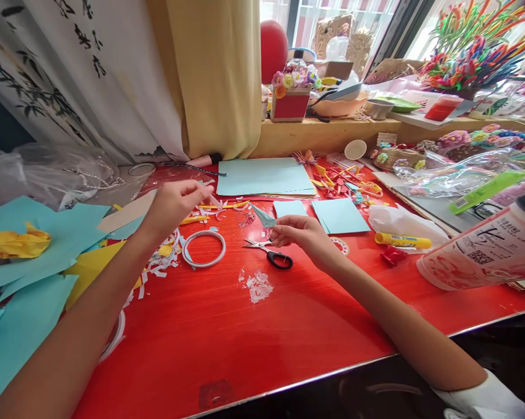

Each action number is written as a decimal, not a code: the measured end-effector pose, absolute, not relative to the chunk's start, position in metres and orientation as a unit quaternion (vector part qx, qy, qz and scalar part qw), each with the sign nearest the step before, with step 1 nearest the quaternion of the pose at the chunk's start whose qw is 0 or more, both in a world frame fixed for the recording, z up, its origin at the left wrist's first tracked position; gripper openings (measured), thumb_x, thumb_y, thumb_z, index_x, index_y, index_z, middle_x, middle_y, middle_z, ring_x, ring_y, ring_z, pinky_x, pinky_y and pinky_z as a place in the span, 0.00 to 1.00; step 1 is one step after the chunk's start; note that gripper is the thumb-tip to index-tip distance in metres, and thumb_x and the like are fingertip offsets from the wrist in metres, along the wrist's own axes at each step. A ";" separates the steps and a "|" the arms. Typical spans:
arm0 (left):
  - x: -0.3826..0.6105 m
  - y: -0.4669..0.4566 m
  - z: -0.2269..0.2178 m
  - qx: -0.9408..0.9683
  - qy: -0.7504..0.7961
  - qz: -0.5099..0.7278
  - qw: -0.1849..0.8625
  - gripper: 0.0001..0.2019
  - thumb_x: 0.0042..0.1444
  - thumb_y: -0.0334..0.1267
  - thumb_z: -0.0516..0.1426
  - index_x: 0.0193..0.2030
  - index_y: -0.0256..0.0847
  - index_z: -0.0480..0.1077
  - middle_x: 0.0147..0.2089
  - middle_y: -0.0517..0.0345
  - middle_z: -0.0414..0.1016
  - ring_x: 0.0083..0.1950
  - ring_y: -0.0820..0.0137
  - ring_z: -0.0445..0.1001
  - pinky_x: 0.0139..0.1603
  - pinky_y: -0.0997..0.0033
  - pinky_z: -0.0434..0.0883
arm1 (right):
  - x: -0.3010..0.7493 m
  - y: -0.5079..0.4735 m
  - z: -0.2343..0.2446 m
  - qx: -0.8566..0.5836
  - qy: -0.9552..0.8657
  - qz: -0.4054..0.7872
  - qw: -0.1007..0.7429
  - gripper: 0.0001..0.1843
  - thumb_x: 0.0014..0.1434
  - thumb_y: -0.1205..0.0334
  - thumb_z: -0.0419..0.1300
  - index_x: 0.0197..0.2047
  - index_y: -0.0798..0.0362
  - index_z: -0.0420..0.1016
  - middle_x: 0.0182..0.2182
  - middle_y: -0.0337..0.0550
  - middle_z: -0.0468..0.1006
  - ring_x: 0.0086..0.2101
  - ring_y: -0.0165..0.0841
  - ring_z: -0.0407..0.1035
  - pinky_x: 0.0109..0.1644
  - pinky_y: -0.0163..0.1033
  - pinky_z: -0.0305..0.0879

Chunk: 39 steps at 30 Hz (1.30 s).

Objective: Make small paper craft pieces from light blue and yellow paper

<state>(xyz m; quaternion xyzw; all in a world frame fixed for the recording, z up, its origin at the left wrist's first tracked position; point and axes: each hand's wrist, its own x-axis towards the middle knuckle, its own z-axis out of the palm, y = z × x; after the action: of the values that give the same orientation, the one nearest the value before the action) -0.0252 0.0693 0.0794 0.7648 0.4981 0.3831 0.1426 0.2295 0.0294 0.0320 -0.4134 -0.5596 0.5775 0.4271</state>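
My right hand pinches a pointed, folded piece of light blue paper, its tip toward the upper left. To the left, my left hand hovers above paper scraps, fingers drawn together; whatever may be between them is too small to name. Beneath my right hand lie scissors with black handles, blades pointing left. A roll of tape rests flat on the red table below my left hand. Beyond my right hand are a small blue paper square and a stack of larger blue squares.
Large blue sheets lie at the back. Red and yellow paper pieces are heaped beside them. On the right are a yellow glue stick and a tall cup. Blue sheets and crumpled yellow paper cover the left side.
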 end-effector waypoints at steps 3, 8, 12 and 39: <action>-0.022 0.065 0.082 0.842 0.449 0.203 0.220 0.13 0.52 0.48 0.54 0.25 0.43 0.72 0.27 0.60 0.74 0.29 0.70 0.71 0.29 0.73 0.66 | 0.229 0.031 0.030 -0.414 -0.553 0.581 0.429 0.11 0.51 0.57 0.60 0.32 0.57 0.72 0.27 0.42 0.76 0.26 0.27 0.70 0.33 0.34 0.67; -0.012 0.060 0.077 0.869 0.398 0.065 0.287 0.09 0.51 0.44 0.54 0.35 0.44 0.71 0.39 0.61 0.74 0.39 0.69 0.71 0.36 0.75 0.67 | 0.229 0.030 0.030 -0.417 -0.559 0.577 0.425 0.10 0.52 0.58 0.60 0.32 0.57 0.73 0.27 0.42 0.76 0.26 0.26 0.70 0.33 0.33 0.67; -0.009 0.060 0.073 0.833 0.458 0.106 0.292 0.14 0.55 0.46 0.49 0.41 0.43 0.69 0.41 0.58 0.73 0.40 0.69 0.70 0.37 0.73 0.67 | 0.230 0.030 0.030 -0.406 -0.565 0.585 0.416 0.09 0.52 0.59 0.59 0.30 0.57 0.73 0.28 0.42 0.75 0.27 0.26 0.70 0.34 0.33 0.67; 0.011 0.047 0.077 0.748 0.430 0.321 0.390 0.11 0.52 0.43 0.55 0.40 0.41 0.70 0.40 0.56 0.74 0.38 0.72 0.71 0.36 0.73 0.68 | 0.226 0.023 0.037 -0.350 -0.535 0.704 0.310 0.08 0.51 0.61 0.60 0.31 0.59 0.72 0.28 0.43 0.75 0.26 0.26 0.71 0.32 0.32 0.65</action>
<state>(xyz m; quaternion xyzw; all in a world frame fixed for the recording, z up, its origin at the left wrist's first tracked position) 0.0108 0.0474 0.0774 0.7483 0.4302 0.3206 0.3901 0.2260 0.0232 0.0371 -0.3499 -0.5345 0.7042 0.3096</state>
